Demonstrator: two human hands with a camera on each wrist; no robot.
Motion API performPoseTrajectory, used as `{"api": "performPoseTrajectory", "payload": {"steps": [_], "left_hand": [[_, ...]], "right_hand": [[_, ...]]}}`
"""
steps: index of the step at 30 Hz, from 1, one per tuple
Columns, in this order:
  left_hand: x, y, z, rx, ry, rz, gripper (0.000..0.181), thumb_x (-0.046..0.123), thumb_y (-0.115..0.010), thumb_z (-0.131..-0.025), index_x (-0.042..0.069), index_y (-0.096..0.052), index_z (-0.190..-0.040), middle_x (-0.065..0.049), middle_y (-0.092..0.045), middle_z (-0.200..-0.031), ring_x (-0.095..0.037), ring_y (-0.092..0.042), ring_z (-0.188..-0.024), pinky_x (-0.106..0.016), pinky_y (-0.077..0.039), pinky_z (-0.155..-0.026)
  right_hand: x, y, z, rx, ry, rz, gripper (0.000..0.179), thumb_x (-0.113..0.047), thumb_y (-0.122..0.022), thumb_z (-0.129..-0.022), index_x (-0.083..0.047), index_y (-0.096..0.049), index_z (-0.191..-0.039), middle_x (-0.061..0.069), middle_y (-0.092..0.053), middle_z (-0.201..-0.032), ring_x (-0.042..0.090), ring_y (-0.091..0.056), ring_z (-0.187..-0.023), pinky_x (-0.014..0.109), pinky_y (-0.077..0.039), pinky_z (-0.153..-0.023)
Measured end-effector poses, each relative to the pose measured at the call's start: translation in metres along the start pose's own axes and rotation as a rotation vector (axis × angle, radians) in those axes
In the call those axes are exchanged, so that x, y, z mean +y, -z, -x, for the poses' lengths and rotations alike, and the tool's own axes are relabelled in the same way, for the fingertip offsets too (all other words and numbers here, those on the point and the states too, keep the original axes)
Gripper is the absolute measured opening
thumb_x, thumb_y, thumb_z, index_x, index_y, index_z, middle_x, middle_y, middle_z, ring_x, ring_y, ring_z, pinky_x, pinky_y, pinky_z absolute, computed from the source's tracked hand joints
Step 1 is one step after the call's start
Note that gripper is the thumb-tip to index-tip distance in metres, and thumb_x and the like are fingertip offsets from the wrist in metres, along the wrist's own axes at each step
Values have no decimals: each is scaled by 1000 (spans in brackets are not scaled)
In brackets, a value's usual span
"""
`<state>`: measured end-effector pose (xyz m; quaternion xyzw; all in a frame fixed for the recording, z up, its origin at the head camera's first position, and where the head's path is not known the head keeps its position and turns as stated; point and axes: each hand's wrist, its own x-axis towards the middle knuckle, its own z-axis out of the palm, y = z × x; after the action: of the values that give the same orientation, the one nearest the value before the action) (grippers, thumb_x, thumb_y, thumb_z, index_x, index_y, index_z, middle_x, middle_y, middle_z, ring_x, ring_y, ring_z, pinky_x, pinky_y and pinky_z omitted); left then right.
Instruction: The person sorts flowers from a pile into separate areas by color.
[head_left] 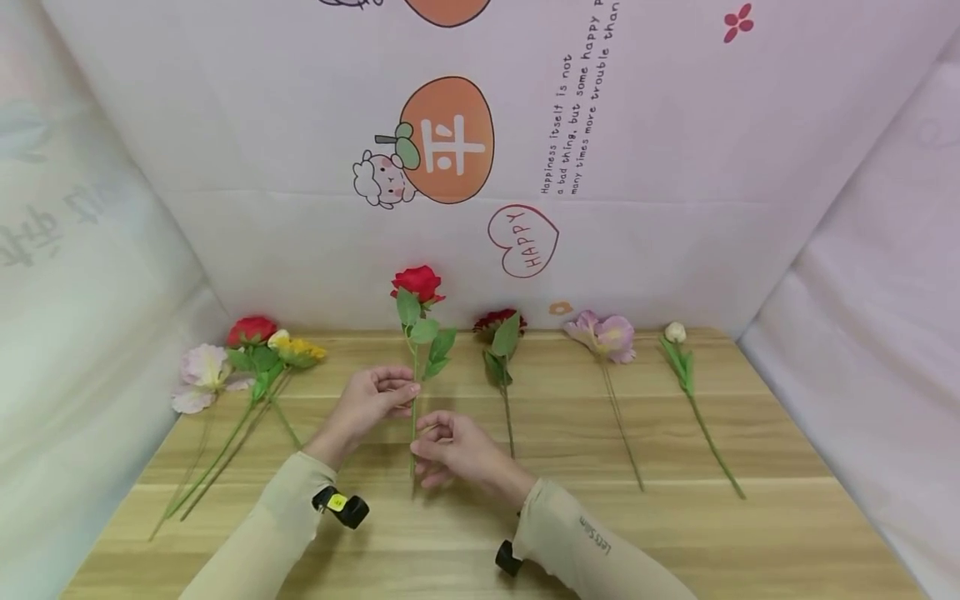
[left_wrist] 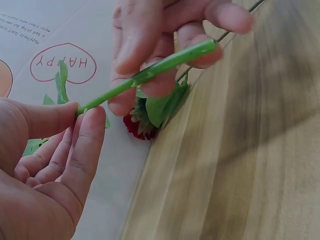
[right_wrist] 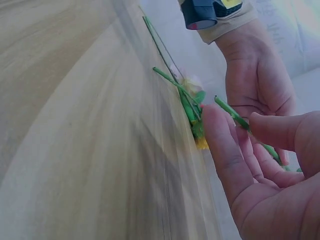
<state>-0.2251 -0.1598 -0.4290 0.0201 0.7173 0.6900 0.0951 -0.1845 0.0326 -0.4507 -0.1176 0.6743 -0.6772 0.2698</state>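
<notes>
Pinches the green stem (left_wrist: pixel 115 91) of a red rose (head_left: pixel 424 331) between thumb and fingers of the left hand (head_left: pixel 375 396), holding it above the wooden table (head_left: pixel 637 550), with bunched flowers (head_left: pixel 264 360) at left and a dark red flower (head_left: pixel 505 337) at right. Has the right hand (head_left: pixel 459 450) curved about the lower stem; cannot tell a pinch from mere touch there.

table (head_left: pixel 750 542): flower cluster (head_left: pixel 264 358) left | rose (head_left: pixel 424 331) above, middle | three single flowers (head_left: pixel 603 337) spaced out right | cloth wall (head_left: pixel 675 167) behind
</notes>
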Motion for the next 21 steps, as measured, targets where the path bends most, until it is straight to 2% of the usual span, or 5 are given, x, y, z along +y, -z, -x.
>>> {"api": "performPoseTrajectory", "payload": {"steps": [4,12,16,21], "left_hand": [[-2,-1,0,9,1,-2,35,4,-70,-96,-9,-58,-126,-7,-68,-100,-16,-68,-87,-51,-56,-91],[-4,0,-3,16,24,-13,37,7,-72,-95,-8,-58,-126,-12,-68,-104,-25,-69,-92,-42,-59,-87],[-7,-1,-4,4,23,-14,36,7,-71,-96,-9,-59,-125,-19,-68,-109,-26,-69,-91,-45,-58,-89],[-8,0,-5,-18,25,-14,37,6,-68,-98,-10,-56,-130,-20,-66,-113,-32,-69,-95,-49,-56,-92]], "right_hand": [[0,1,-1,-1,-2,2,41,-5,-70,-96,6,-52,-132,14,-66,-103,27,-70,-81,47,-62,-73],[0,-1,-3,-2,-15,1,41,1,-71,-93,8,-52,-128,14,-66,-99,25,-69,-78,49,-62,-75],[0,-1,-3,0,-21,1,39,3,-71,-92,9,-53,-127,15,-66,-98,25,-70,-76,47,-62,-73],[1,0,-3,0,-34,-7,39,4,-70,-92,9,-53,-126,15,-66,-98,26,-70,-78,47,-62,-73]]}}
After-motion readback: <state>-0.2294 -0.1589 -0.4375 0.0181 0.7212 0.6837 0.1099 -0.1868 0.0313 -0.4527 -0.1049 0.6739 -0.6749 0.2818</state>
